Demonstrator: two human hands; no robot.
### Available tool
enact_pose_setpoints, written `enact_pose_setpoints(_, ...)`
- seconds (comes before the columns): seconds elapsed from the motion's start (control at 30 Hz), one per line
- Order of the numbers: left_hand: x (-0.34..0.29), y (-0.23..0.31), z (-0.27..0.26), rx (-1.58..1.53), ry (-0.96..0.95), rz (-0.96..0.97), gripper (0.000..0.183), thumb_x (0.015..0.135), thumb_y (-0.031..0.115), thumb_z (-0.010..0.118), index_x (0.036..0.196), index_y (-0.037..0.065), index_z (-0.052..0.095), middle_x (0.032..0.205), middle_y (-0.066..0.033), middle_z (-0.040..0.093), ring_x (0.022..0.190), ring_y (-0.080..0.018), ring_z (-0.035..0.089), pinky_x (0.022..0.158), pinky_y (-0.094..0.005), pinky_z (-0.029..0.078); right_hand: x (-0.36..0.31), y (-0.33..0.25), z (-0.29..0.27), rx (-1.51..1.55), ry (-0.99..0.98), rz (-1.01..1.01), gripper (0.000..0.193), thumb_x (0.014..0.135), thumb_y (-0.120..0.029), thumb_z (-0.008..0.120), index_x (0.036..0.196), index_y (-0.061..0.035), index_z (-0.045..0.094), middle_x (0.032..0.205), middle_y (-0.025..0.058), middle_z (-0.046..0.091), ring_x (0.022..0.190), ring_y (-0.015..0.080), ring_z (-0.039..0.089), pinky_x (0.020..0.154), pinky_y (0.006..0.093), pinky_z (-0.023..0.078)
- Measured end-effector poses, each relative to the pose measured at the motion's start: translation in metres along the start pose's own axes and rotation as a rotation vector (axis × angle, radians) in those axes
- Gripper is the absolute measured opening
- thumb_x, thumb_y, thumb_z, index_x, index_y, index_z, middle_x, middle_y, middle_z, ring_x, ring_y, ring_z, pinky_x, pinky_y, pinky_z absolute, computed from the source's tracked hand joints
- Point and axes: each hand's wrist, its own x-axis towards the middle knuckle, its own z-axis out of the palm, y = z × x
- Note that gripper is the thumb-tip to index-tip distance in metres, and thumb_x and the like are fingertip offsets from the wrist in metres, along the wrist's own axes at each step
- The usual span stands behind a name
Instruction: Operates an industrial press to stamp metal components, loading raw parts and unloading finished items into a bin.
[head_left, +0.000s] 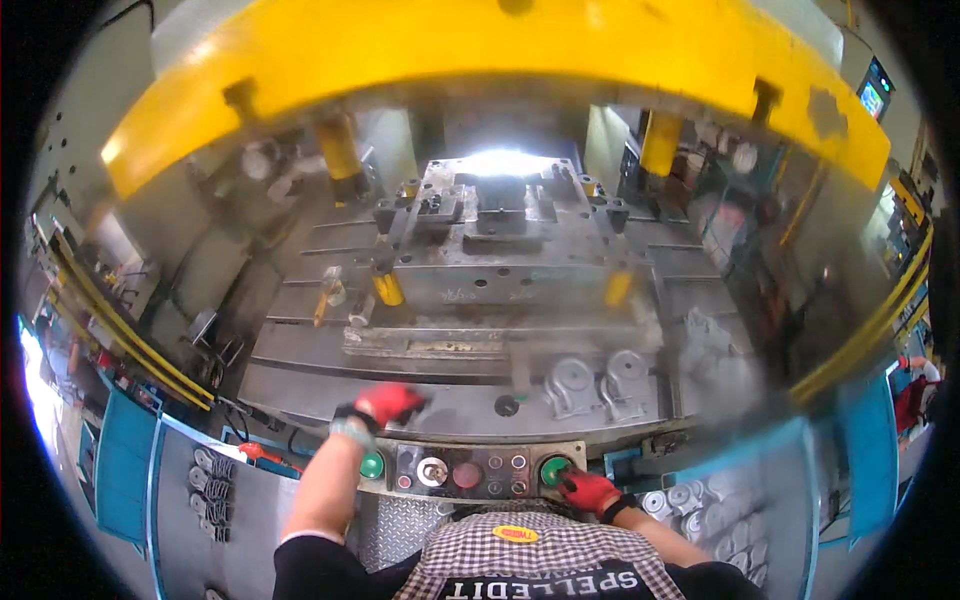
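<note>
Head view: two round green push buttons (372, 464), no long axis, sit lower centre. The right gloved hand (592, 490) is nearer, at the right button's edge; the left gloved hand (390, 405) is above the left button. Finger spread: indeterminable, both hands. Metal brackets (625, 385), right of centre: two.

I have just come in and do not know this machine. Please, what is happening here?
A person is at a yellow-topped press. The red-gloved right hand is at the right green button; the left hand, blurred, is near the front of the bed. Two grey metal parts lie on it.
</note>
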Motion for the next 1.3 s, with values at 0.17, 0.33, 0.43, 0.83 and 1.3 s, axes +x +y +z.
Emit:
enact_pose_setpoints(0.17, 0.050, 0.189, -0.090, -0.162, 0.940, 0.706, 0.047, 0.085, 0.038, 0.055, 0.120, 0.007, 0.050, 0.115, -0.0176, 0.055, 0.103, -0.0282, 0.054, 0.088, -0.0346, 0.042, 0.000, 0.021, 0.020, 0.440, 0.221, 0.266, 0.044, 0.089, -0.042, 0.044, 0.104, -0.0032, 0.059, 0.099, 0.0194, 0.062, 0.095, 0.0354, 0.057, 0.079, 0.0410, 0.046)
enact_pose_setpoints(0.33, 0.107, 0.296, -0.118, 0.267, 0.975, 0.223, 0.090, 0.071, 0.072, 0.049, 0.142, 0.024, 0.021, 0.148, -0.0185, 0.008, 0.124, -0.0430, 0.035, 0.102, -0.0473, 0.031, -0.010, 0.026, 0.049, 1.102, 0.508, 0.467, 0.034, 0.092, -0.030, 0.043, 0.102, -0.0017, 0.058, 0.091, 0.0190, 0.062, 0.086, 0.0333, 0.059, 0.074, 0.0413, 0.045)
enact_pose_setpoints(0.43, 0.135, 0.316, -0.119, 0.422, 0.848, 0.069, 0.093, 0.069, 0.072, 0.050, 0.143, 0.028, 0.014, 0.150, -0.0122, 0.004, 0.129, -0.0415, 0.029, 0.101, -0.0562, 0.026, -0.012, 0.011, 0.031, 1.161, 0.642, 0.304, 0.038, 0.095, -0.029, 0.039, 0.118, 0.0003, 0.047, 0.109, 0.0159, 0.056, 0.097, 0.0260, 0.056, 0.081, 0.0370, 0.046)
enact_pose_setpoints(0.83, 0.095, 0.263, -0.202, -0.558, 0.472, 0.773, 0.049, 0.078, 0.045, 0.059, 0.111, 0.010, 0.056, 0.103, -0.0115, 0.061, 0.087, -0.0285, 0.060, 0.077, -0.0372, 0.049, 0.081, -0.009, -0.071, 2.015, 0.515, 0.092, 0.064, 0.089, -0.058, 0.033, 0.131, -0.0100, 0.038, 0.128, 0.0083, 0.045, 0.110, 0.0267, 0.049, 0.094, 0.0419, 0.039)
enact_pose_setpoints(1.3, -0.002, 0.025, 0.035, -0.928, 0.182, 0.456, 0.041, 0.088, 0.035, 0.051, 0.121, 0.010, 0.050, 0.103, -0.0057, 0.059, 0.088, -0.0181, 0.058, 0.065, -0.0352, 0.052, 0.127, 0.013, -0.080, 2.374, 0.041, -0.493, 0.063, 0.086, -0.053, 0.045, 0.120, -0.0009, 0.050, 0.118, 0.0104, 0.055, 0.097, 0.0247, 0.058, 0.089, 0.0397, 0.046)
